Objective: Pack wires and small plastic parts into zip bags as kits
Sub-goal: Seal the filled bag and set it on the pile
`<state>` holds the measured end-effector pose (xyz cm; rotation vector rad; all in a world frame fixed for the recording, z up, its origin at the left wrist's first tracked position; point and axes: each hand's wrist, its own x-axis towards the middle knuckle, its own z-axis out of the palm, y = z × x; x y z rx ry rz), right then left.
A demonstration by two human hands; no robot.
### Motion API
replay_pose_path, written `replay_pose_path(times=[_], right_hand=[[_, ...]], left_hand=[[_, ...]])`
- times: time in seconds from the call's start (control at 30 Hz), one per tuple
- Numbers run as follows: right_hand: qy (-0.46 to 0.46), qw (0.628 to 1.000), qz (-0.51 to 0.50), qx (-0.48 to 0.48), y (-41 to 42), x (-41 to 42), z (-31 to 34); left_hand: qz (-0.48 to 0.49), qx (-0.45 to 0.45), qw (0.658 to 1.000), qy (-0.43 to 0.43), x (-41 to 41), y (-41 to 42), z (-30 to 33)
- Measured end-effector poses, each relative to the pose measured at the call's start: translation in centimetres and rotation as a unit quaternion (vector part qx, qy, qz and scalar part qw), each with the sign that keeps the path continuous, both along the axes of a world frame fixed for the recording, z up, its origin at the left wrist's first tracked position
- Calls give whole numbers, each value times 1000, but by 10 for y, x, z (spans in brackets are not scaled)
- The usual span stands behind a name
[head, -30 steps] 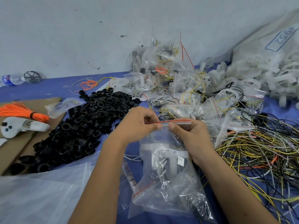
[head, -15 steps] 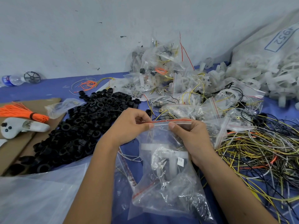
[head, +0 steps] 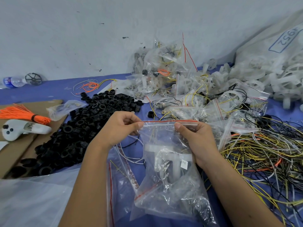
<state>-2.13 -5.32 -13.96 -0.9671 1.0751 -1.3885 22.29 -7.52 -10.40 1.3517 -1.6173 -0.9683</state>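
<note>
A clear zip bag with a red line along its top hangs between my hands, with a white plastic part and thin wires inside. My left hand pinches the left end of the zip strip. My right hand pinches the strip right of its middle, thumb on top. Below the bag lie more clear zip bags in a loose heap. A pile of black plastic rings lies to the left. Tangled yellow, white and black wires lie to the right.
Filled kit bags pile up against the wall. A big sack of white plastic parts fills the far right. An orange wire bundle and a white controller rest on cardboard at left. A water bottle lies by the wall.
My left hand has slid leftwards along the zip strip, away from my right hand. The bag's top edge now stretches wider between them. My right hand has hardly moved.
</note>
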Motion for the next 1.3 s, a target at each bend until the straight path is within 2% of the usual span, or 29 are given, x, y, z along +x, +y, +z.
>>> replay_pose_path(times=[0.83, 1.3], right_hand=[[7, 1000, 5, 4, 2, -1, 3], [19, 1000, 14, 2, 0, 0, -1]], left_hand=[[-47, -41, 998, -10, -2, -5, -7], [-63, -58, 994, -69, -21, -9, -11]])
